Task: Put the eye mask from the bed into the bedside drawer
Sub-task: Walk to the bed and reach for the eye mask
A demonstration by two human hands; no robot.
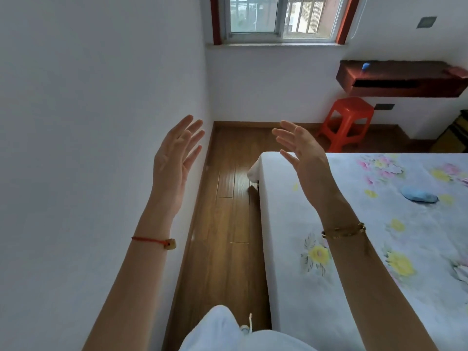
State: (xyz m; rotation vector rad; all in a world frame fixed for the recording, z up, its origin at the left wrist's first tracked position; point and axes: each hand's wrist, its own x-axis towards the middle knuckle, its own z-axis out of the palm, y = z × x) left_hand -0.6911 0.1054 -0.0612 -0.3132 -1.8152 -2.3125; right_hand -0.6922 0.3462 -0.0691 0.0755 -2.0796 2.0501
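Observation:
A light blue eye mask point(419, 194) lies on the flowered white bed sheet point(354, 249) at the right. Both my hands are raised in front of me with palms facing each other and fingers spread. My left hand point(176, 158) hovers beside the white wall, over the strip of wooden floor. Above the bed's far left corner is my right hand point(301, 150), well left of the mask. Neither hand holds anything. A dark red wall-mounted drawer unit point(402, 77) hangs at the far right, past the bed.
A narrow wooden floor strip point(228, 211) runs between the left wall and the bed. An orange plastic stool point(347, 122) stands under the drawer unit. A small blue object point(365, 66) sits on top of the unit. A window point(278, 16) is straight ahead.

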